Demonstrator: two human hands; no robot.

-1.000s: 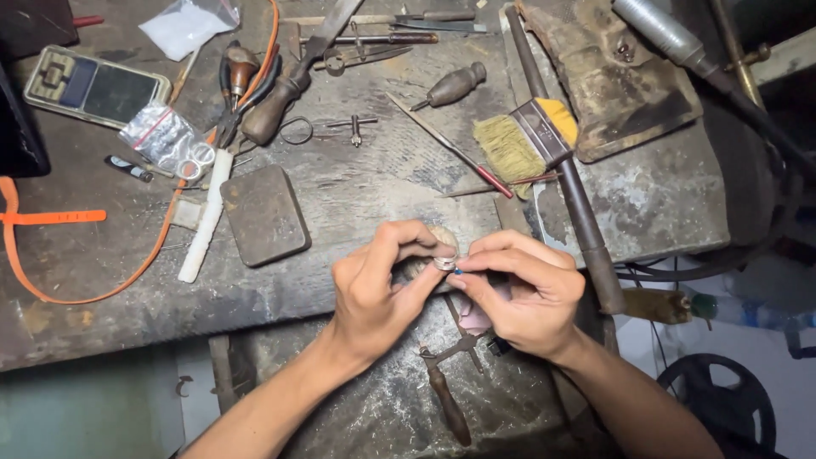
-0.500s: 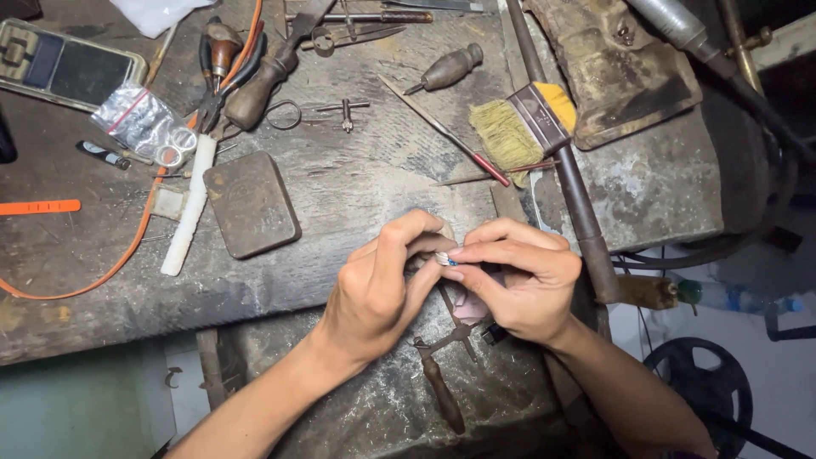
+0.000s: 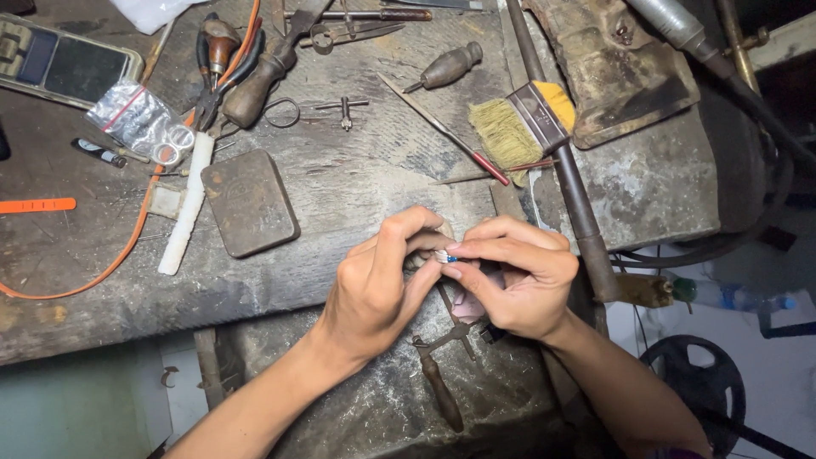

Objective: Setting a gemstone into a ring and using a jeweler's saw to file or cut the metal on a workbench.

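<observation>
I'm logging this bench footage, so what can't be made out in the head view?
- Small piece between both hands: too tiny, mostly covered by fingertips.
- Left hand palm side: turned away.
- Right hand grip: folded fingers hide it.
- Scale: cut by the left edge.

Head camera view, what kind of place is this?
Likely a jeweller's or metalworker's bench: a worn work surface strewn with pliers, a brush and a thin file, both hands pinching a tiny piece.

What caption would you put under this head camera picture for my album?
Two hands, left hand and right hand, pinch a tiny shiny piece over a worn workbench near a brush.
</observation>
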